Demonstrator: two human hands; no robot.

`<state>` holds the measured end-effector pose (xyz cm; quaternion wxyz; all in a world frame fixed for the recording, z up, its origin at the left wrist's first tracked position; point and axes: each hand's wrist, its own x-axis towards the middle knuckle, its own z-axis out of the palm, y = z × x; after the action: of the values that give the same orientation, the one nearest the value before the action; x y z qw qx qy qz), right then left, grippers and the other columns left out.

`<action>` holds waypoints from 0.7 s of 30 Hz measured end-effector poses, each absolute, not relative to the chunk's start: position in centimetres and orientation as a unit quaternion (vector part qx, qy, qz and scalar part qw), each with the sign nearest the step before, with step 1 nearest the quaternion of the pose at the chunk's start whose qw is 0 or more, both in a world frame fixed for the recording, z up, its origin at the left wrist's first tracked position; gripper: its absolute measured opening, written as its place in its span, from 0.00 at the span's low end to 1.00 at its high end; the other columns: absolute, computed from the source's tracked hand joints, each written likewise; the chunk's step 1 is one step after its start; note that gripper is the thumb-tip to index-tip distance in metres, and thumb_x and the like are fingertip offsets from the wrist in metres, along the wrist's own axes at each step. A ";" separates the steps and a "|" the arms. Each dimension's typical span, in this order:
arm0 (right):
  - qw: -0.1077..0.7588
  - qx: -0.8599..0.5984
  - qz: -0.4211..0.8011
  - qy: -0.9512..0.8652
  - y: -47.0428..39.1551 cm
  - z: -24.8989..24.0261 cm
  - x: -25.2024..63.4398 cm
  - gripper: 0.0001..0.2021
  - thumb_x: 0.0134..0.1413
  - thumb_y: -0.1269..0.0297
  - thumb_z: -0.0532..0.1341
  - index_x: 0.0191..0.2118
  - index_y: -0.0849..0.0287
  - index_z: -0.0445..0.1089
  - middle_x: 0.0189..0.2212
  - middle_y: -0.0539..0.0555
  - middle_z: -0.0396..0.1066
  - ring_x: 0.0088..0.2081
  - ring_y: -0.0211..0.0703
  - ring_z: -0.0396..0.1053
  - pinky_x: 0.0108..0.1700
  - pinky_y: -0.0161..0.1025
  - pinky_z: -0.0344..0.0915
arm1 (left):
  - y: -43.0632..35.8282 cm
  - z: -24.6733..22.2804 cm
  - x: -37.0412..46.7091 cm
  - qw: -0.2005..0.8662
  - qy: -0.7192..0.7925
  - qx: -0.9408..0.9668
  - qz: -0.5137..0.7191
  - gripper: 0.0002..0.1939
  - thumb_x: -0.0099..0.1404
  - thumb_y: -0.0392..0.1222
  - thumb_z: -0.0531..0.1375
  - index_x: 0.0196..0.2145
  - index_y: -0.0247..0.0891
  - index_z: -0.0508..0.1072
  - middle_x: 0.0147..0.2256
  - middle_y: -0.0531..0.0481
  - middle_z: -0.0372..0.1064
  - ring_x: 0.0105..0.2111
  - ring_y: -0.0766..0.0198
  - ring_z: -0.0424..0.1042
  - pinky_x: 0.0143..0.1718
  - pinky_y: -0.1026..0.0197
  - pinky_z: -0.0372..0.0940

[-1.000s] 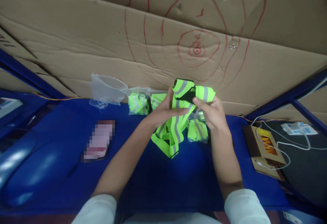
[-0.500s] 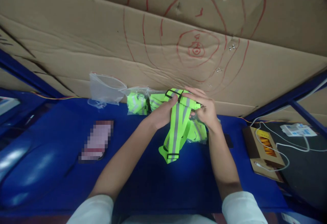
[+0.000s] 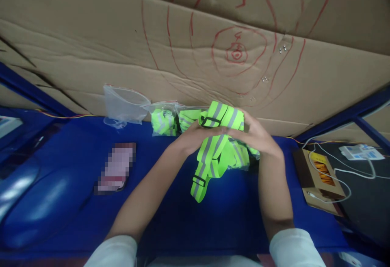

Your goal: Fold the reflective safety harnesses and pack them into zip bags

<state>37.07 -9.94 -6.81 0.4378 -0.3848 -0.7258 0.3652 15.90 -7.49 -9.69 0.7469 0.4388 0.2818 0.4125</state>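
Both hands grip a neon-yellow reflective strap point(image 3: 224, 114) with grey stripes and black buckles. My left hand point(image 3: 199, 135) closes on its left side, near a black buckle, thumb across the front. From the right, my right hand point(image 3: 251, 135) wraps the folded part, its thumb reaching toward the left one; most fingers of both hands are behind the strap. A loose loop with another buckle dangles below. Just behind, clear bags with similar straps point(image 3: 163, 121) lean on the cardboard, and another bagged strap point(image 3: 239, 155) lies below my right hand.
An empty zip bag point(image 3: 126, 104) leans on the cardboard wall point(image 3: 76, 47), which carries red hand-drawn rings. A blurred-out phone point(image 3: 115, 167) lies on the blue table point(image 3: 183, 226). To the right are an open cardboard box point(image 3: 319, 177) and white cables point(image 3: 350, 171).
The strap's upper part is now folded over more broadly, and my thumbs have come together in front of it. The hanging loop has swung slightly left and down. My right forearm has shifted right.
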 end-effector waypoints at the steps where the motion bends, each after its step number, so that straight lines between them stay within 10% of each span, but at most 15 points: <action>1: 0.448 -0.413 0.321 -0.725 -10.0 -6.8 36.4 0.31 0.54 0.41 0.73 0.58 0.53 0.74 0.53 0.56 0.78 0.54 0.53 0.76 0.60 0.52 0.75 | -7.3 -9.8 16.0 0.750 0.281 0.433 0.413 0.29 0.49 0.47 0.81 0.47 0.37 0.83 0.50 0.43 0.81 0.50 0.48 0.80 0.51 0.52 0.76; 12: 0.583 -0.409 0.445 -0.543 -10.5 -6.8 34.3 0.24 0.55 0.49 0.74 0.55 0.47 0.73 0.32 0.48 0.73 0.20 0.34 0.61 0.16 0.34 0.62 | -6.7 -11.0 16.7 0.785 0.207 0.507 0.289 0.23 0.55 0.47 0.79 0.45 0.34 0.82 0.40 0.42 0.82 0.40 0.55 0.81 0.48 0.55 0.74; 21: 0.574 -0.435 0.398 -0.568 -11.2 -6.2 34.8 0.25 0.59 0.45 0.70 0.56 0.52 0.72 0.49 0.55 0.78 0.47 0.52 0.79 0.48 0.49 0.80 | -6.1 -12.8 17.1 0.796 0.109 0.582 0.124 0.21 0.55 0.52 0.77 0.41 0.36 0.84 0.42 0.42 0.81 0.44 0.55 0.80 0.50 0.56 0.73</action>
<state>34.78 -11.17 -6.18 0.5742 -0.4349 -0.5683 0.3978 17.12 -6.07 -12.79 0.7959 0.5825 0.1091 0.1241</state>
